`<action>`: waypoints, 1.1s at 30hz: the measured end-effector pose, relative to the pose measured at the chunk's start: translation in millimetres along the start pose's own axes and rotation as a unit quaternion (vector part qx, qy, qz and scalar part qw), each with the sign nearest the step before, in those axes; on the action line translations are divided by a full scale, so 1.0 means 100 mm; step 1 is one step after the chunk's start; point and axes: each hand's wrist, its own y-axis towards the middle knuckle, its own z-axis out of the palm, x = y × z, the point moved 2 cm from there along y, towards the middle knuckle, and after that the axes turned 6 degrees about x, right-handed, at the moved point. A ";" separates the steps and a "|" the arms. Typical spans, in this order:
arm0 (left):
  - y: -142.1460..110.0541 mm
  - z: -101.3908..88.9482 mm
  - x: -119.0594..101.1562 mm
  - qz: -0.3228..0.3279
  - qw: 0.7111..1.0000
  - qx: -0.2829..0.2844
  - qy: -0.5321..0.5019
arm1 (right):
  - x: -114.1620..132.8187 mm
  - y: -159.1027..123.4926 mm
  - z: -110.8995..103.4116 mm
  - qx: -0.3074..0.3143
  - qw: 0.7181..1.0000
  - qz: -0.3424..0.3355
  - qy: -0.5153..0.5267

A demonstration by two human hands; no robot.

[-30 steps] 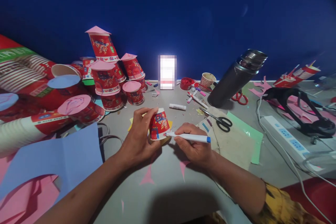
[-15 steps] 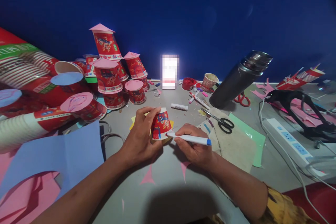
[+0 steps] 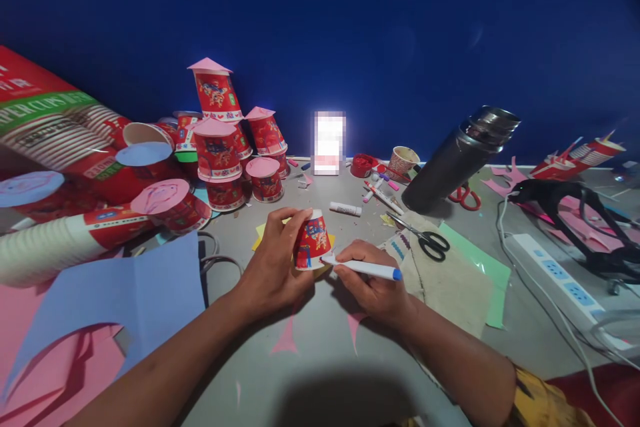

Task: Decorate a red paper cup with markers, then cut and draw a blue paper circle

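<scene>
A red printed paper cup [image 3: 312, 240], upside down and tilted, is gripped between the thumb and fingers of my left hand [image 3: 277, 257]. Blue marks show low on its side. My right hand [image 3: 373, 280] holds a white marker [image 3: 367, 268] with a blue end. The marker's tip is at the cup's white rim; whether it touches cannot be made out. Yellow paper [image 3: 260, 232] lies behind the cup. Just beyond, a white glue stick or marker cap [image 3: 345, 209] rests on the table.
Stacked red cups with pink paper cones [image 3: 219, 147] stand at back left, near blue paper [image 3: 150, 280]. A bright phone [image 3: 329, 143] leans on the wall. Right are black scissors [image 3: 433, 243], a dark flask [image 3: 455, 163], a power strip [image 3: 555, 273] and cables.
The whole scene has shifted slightly right and down as the view moved. The marker tip stays by the cup's rim, and both hands keep their hold.
</scene>
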 end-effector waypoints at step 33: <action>0.01 -0.02 -0.03 -0.006 1.000 0.004 -0.007 | 0.00 -0.01 0.00 0.001 1.000 -0.019 -0.002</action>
